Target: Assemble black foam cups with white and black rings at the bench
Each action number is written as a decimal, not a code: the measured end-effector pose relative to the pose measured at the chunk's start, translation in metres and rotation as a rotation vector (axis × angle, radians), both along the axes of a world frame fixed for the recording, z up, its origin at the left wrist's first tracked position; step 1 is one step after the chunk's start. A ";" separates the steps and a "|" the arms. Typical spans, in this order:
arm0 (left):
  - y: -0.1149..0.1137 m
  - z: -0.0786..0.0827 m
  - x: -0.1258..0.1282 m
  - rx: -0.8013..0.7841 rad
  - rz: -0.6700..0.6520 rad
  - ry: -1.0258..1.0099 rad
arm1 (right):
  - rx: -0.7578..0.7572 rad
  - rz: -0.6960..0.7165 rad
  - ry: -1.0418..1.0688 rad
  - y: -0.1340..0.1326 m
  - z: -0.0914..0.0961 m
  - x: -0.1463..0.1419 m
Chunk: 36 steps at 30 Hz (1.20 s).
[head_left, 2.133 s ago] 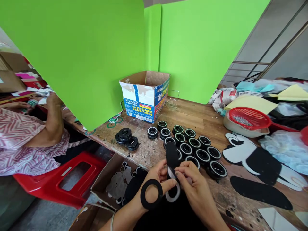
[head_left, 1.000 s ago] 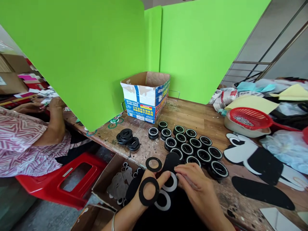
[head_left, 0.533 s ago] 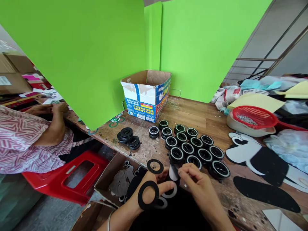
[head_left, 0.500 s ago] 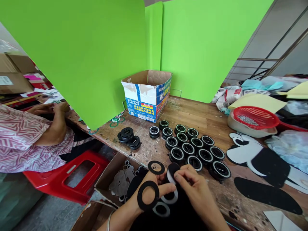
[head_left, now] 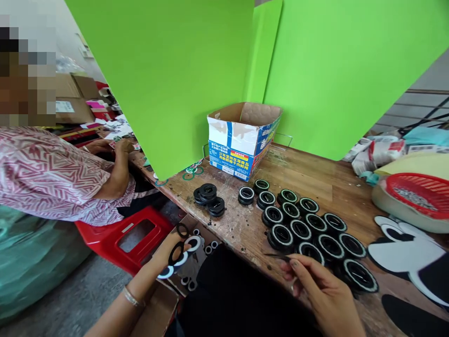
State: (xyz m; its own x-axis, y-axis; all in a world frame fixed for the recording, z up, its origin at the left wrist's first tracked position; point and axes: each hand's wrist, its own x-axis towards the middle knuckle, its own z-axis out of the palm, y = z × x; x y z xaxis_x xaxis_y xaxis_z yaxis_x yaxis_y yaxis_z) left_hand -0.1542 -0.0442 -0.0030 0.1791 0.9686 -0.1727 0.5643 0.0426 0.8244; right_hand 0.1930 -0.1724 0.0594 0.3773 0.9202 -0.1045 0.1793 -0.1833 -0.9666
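Observation:
My left hand (head_left: 168, 250) is out over an open cardboard box (head_left: 156, 313) below the table edge, gripping a strip of black and white foam rings (head_left: 180, 255). My right hand (head_left: 321, 292) rests at the wooden table's (head_left: 315, 180) near edge, pinching a thin black foam piece (head_left: 277, 255) seen edge-on. Just beyond it stand several stacks of black rings with white rims (head_left: 305, 224). A smaller pile of plain black rings (head_left: 209, 200) lies further left on the table.
A blue and white carton (head_left: 242, 140) stands at the back before green panels. A red basket (head_left: 419, 192) in a bowl and black and white foam shapes (head_left: 407, 248) lie right. At left a person in a patterned shirt (head_left: 52, 173) sits by a red stool (head_left: 129, 234).
My left hand has swung left, away from the right hand, carrying the ring strip over the floor box. The right hand keeps a black piece. The view has turned left.

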 end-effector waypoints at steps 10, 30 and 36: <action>-0.030 0.040 0.097 -0.363 -0.273 -0.566 | 0.235 0.055 -0.277 -0.005 -0.002 -0.028; -0.049 0.069 0.202 0.164 -0.533 -0.164 | 0.373 0.011 -0.801 -0.021 0.000 0.012; -0.052 0.073 0.211 0.143 -0.603 -0.101 | 0.313 0.103 -0.673 -0.016 0.000 0.016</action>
State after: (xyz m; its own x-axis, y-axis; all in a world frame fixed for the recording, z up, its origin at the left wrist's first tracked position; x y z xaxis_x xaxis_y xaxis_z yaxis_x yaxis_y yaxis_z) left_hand 0.0566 -0.0963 0.0695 0.7098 0.7044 -0.0025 0.3738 -0.3737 0.8489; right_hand 0.2094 -0.1881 0.0592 0.1775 0.9032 0.3907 0.7518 0.1317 -0.6461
